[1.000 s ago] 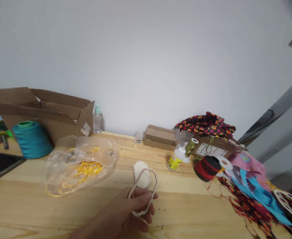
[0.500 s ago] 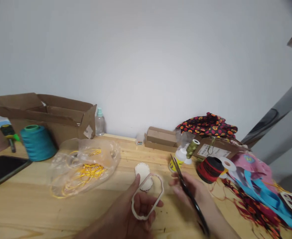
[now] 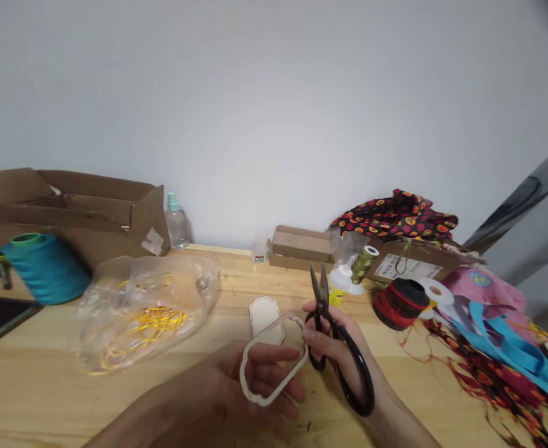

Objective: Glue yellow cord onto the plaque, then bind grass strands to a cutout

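Cream scalloped ring (image 3: pixel 283 387) is clamped in my left grip (image 3: pixel 218 389), just beside the right grip (image 3: pixel 334 342), which is closed on black-handled scissors (image 3: pixel 360 379), blades up, slightly parted, clear of the ring. Cream fabric piece (image 3: pixel 264 316) lies on the worktop (image 3: pixel 45 386) beyond the left grip. Thin rim, so I'd hold it steady, no twisting
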`<state>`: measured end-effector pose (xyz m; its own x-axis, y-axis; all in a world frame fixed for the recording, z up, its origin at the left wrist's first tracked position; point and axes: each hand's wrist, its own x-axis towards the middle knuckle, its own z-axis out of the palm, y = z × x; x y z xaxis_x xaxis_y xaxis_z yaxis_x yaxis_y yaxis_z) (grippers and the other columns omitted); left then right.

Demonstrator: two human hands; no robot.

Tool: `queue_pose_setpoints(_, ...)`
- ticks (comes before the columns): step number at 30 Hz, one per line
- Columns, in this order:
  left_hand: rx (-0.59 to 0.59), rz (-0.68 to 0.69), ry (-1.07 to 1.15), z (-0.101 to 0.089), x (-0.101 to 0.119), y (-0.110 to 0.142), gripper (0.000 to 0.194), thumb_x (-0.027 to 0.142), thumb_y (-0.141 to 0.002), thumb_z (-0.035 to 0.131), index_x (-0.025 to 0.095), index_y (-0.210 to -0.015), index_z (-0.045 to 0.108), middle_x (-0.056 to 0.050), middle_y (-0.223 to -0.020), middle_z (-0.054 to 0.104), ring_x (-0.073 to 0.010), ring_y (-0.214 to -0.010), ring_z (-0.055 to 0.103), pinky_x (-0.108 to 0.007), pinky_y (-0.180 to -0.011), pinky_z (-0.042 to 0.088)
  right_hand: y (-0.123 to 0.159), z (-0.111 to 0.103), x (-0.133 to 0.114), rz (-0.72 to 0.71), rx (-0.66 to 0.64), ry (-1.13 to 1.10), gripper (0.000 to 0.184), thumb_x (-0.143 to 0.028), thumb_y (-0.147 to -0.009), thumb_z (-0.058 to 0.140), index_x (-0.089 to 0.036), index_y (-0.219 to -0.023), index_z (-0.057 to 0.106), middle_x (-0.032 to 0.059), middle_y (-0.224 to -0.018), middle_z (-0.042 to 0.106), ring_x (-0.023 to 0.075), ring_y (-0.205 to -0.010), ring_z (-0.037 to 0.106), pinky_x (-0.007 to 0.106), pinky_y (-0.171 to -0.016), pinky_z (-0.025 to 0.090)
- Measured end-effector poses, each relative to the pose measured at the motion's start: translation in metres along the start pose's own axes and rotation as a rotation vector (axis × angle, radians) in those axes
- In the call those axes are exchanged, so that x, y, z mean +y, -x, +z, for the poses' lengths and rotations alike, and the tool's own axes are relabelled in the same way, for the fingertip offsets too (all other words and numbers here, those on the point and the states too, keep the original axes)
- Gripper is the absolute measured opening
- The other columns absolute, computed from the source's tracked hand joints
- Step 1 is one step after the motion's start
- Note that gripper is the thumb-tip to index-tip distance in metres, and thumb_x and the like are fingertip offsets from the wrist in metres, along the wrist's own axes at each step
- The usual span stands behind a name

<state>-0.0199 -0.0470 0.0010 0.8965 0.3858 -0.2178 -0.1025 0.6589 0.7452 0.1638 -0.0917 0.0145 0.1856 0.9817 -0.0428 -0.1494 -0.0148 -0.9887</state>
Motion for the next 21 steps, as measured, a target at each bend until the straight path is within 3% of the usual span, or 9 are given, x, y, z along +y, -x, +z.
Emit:
queue_pose_setpoints(4,0.010,-0.067,-0.034,0.009,-0.005,-0.006,0.024,0.026,-0.078,0.052,0.011,-0.094,0.062,-0.010,-0.079,0.066,-0.0156,-0.064,0.062,-0.021,-0.052,0.044,0.004,0.010,0.003,-0.013,-0.027,-0.002,0.035,-0.026,-0.057,0.070,-0.017,-0.086,0.052,-0.0066,-0.055,0.049,0.0062,-0.046,0.041,0.018,-0.043,0.029)
queue_pose_setpoints(7,-0.005,-0.105,-0.065,0.016,-0.011,-0.014,0.021,0.028,-0.072,0.059,0.008,-0.068,0.063,-0.004,-0.053,0.060,-0.0067,-0.038,0.053,-0.014,-0.037,0.033,0.005,0.014,0.008,-0.073,-0.038,0.055,0.031,-0.027,-0.059,0.067,-0.019,-0.084,0.052,-0.0062,-0.058,0.049,0.0075,-0.048,0.043,0.019,-0.044,0.032)
queue_pose_setpoints(9,0.049,-0.055,-0.054,0.017,-0.014,-0.018,0.022,0.030,-0.068,0.062,0.009,-0.062,0.060,-0.001,-0.043,0.056,-0.0052,-0.031,0.046,-0.013,-0.032,0.028,0.004,0.011,0.010,-0.165,-0.030,0.197,0.025,-0.028,-0.064,0.063,-0.020,-0.085,0.053,-0.0056,-0.060,0.049,0.0084,-0.050,0.044,0.019,-0.045,0.033)
queue_pose_setpoints(15,0.219,0.143,-0.128,0.003,-0.004,-0.017,0.026,0.038,-0.069,0.058,0.013,-0.077,0.058,-0.002,-0.043,0.060,-0.0108,-0.033,0.052,-0.015,-0.032,0.033,0.004,-0.007,0.008,-0.443,-0.038,0.873,0.024,-0.020,-0.065,0.062,-0.019,-0.088,0.057,0.0018,-0.074,0.056,0.0160,-0.068,0.050,0.026,-0.060,0.040)
queue_pose_setpoints(18,0.279,0.145,-0.176,0.001,0.002,-0.013,0.027,0.040,-0.068,0.058,0.013,-0.069,0.055,-0.001,-0.042,0.058,-0.0105,-0.031,0.051,-0.016,-0.032,0.034,0.007,-0.007,0.010,-0.455,-0.098,0.983,0.025,-0.019,-0.063,0.063,-0.019,-0.088,0.056,0.0036,-0.080,0.053,0.0187,-0.075,0.050,0.029,-0.065,0.041)
queue_pose_setpoints(21,0.243,0.106,-0.197,0.002,0.003,-0.010,0.024,0.038,-0.071,0.055,0.014,-0.067,0.054,-0.002,-0.046,0.059,-0.0107,-0.033,0.051,-0.017,-0.032,0.038,0.008,-0.005,0.015,-0.433,-0.115,1.029,0.027,-0.014,-0.063,0.060,-0.020,-0.089,0.055,0.0035,-0.082,0.051,0.0194,-0.078,0.049,0.030,-0.066,0.041)
